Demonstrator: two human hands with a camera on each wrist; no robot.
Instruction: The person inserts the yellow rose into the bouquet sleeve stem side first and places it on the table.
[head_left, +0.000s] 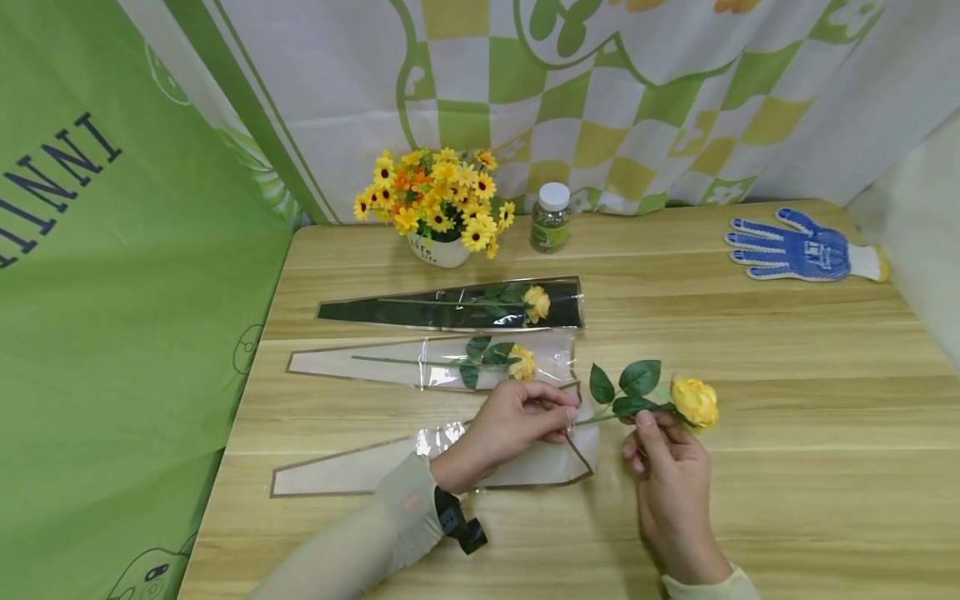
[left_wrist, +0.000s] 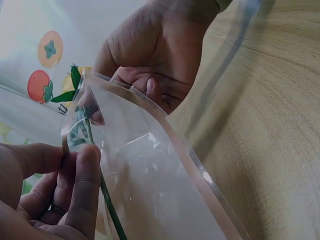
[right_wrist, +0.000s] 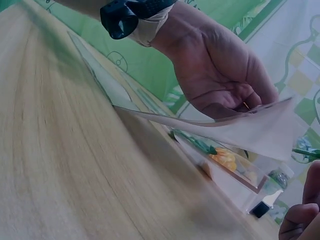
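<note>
My left hand [head_left: 510,425] pinches the edge of a flat flower sleeve [head_left: 337,468] at its wide right end, lifting that edge off the table. The sleeve is whitish and clear with a brown border. My right hand [head_left: 671,483] holds a yellow artificial rose [head_left: 696,402] by the stem just below the bloom, between thumb and fingers. Its green leaves [head_left: 640,379] spread outside the sleeve's mouth. In the left wrist view the green stem [left_wrist: 110,205] runs down at the sleeve's opening, beside the left fingertips. The stem's lower end is hidden.
Behind lie a white sleeve [head_left: 375,365] and a black sleeve [head_left: 360,311], each with a yellow rose inside. Farther back stand a pot of yellow flowers [head_left: 442,250] and a lidded jar [head_left: 551,221]. A blue and white glove [head_left: 810,250] lies at the back right.
</note>
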